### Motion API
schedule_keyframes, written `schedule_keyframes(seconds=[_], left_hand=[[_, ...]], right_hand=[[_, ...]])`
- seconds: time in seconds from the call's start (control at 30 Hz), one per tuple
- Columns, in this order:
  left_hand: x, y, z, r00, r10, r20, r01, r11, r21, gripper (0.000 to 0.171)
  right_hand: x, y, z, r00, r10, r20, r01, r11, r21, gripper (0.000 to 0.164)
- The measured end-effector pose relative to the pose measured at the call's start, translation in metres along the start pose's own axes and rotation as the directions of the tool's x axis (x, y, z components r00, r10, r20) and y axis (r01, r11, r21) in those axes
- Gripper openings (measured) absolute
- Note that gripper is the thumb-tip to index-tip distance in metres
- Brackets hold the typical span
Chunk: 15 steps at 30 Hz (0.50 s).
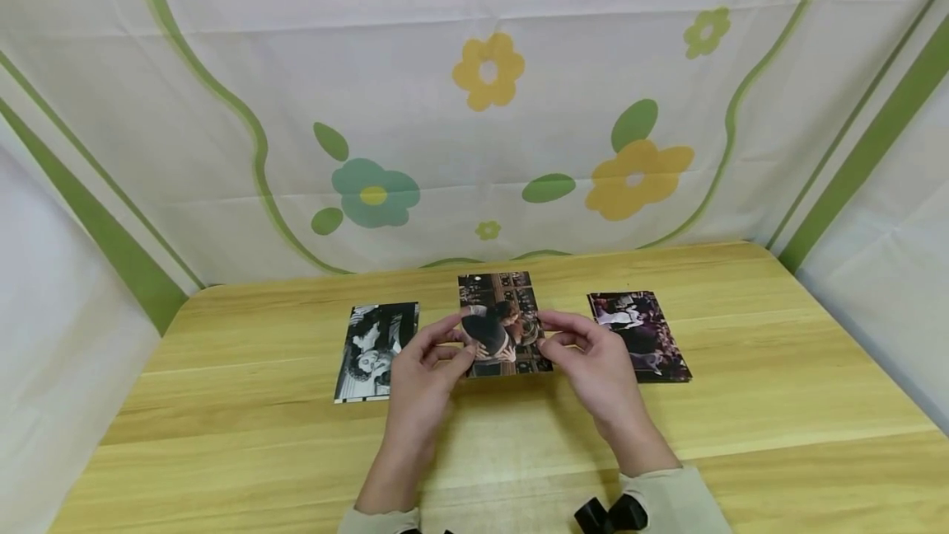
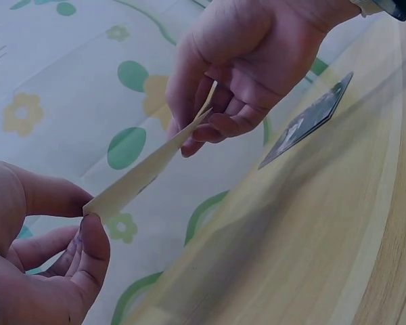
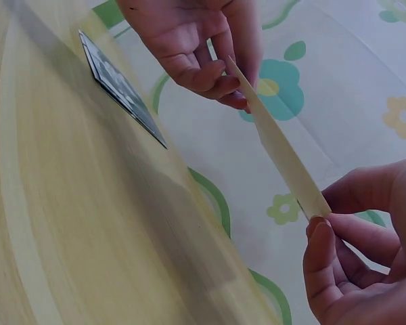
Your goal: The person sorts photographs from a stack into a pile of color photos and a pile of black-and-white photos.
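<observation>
Between both hands a colour photo print (image 1: 504, 324) is held up above the table, its picture turned sideways. My left hand (image 1: 423, 381) pinches its left edge between thumb and fingers. At the opposite edge my right hand (image 1: 604, 369) pinches it the same way. From the left wrist the pale back of the photo (image 2: 145, 169) shows, and its edge splits into two layers by the right hand (image 2: 250, 61). The right wrist view also catches the held photo (image 3: 281, 145) almost edge-on, slanting between the hands.
A black-and-white photo pile (image 1: 378, 344) lies on the wooden table (image 1: 245, 410) beside the left hand. Another pile of dark colour photos (image 1: 645, 336) lies behind the right hand. A white flowered cloth (image 1: 445, 147) rises along the table's back edge.
</observation>
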<state>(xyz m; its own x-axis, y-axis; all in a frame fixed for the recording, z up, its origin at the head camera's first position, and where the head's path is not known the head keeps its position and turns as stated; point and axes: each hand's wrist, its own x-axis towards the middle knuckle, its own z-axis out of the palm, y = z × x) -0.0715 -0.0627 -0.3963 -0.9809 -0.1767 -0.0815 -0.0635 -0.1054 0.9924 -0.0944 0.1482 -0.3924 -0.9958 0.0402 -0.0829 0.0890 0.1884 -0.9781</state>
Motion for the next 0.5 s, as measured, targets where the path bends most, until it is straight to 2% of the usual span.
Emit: schedule_keyframes(seconds=[0.5], left_hand=[[-0.0025,0.0022,0.0005,1.000,-0.006,-0.005,0.006,1.000,0.012,0.042]], right_hand=[[-0.0003,0.0003,0.0011,1.000,0.008,-0.001,-0.008,1.000,-0.006,0.040]])
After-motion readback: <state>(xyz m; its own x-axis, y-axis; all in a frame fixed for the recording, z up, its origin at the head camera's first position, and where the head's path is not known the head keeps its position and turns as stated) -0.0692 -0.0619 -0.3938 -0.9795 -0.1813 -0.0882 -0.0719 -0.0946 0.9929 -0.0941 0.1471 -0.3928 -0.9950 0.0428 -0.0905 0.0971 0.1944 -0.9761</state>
